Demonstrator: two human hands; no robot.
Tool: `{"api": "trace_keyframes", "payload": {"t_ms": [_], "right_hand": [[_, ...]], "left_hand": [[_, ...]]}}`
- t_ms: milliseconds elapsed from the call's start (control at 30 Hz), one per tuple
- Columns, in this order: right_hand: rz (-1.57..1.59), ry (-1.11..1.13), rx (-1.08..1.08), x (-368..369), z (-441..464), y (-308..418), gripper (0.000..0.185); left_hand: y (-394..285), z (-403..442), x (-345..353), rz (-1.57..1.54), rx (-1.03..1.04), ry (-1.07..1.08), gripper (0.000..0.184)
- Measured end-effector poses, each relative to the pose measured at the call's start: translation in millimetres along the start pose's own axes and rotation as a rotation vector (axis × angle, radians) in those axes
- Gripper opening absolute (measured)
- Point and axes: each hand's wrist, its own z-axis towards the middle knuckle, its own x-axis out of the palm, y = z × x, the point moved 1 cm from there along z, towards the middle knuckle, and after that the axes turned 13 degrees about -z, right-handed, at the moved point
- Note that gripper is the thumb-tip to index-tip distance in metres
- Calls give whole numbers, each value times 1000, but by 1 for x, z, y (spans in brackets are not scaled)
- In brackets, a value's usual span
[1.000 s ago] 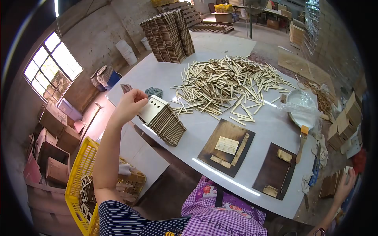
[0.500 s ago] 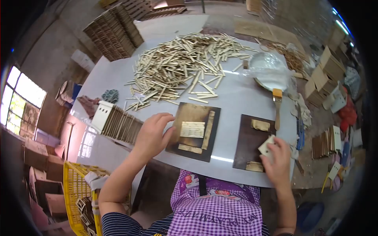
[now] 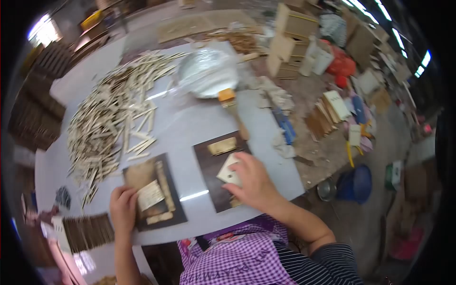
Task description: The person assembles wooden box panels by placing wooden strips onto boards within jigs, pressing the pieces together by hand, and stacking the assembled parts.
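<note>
My left hand (image 3: 123, 209) is closed at the left edge of a small panel of pale wooden strips laid side by side (image 3: 152, 194). The panel sits askew over a dark board (image 3: 176, 204) edged with light wooden guide pieces (image 3: 164, 183). In my right hand (image 3: 256, 183) is a pale square wooden piece with holes (image 3: 230, 170), held between thumb and fingers above a second dark board (image 3: 205, 159). That board carries a light wooden block (image 3: 222, 146) near its far end; another by the near end is partly hidden by my hand.
A big heap of loose wooden strips (image 3: 104, 114) covers the table's left. Toward the back stands a plastic-covered metal bowl (image 3: 209, 71), with a brush (image 3: 232, 109) lying before it. Rows of thin boards stand at left (image 3: 88, 232) and right (image 3: 318, 121). A blue bucket (image 3: 354, 184) is on the floor.
The view has swung to the right. My left hand has come onto the strip panel, which has turned askew. My right hand still holds the square piece over the right board.
</note>
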Motion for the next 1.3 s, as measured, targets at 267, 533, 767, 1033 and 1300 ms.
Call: {"api": "trace_keyframes", "payload": {"t_ms": [267,533,767,1033,1300], "right_hand": [[-76,116,48,0,11,18,47],[-18,62,33,1,12,7,45],[51,149,-103,-19,-17,-27,43],[150,152,-66,-25,-24,-22,44],[110,182,19,-31,-18,-19,45]], "left_hand": [[9,-5,5,-4,103,17,11],[10,-8,5,-6,70,-83,11],[-26,-10,26,-164,79,-177,11],[-116,-4,104,-575,1,139,19],[-146,3,127,-739,-165,351,20]]}}
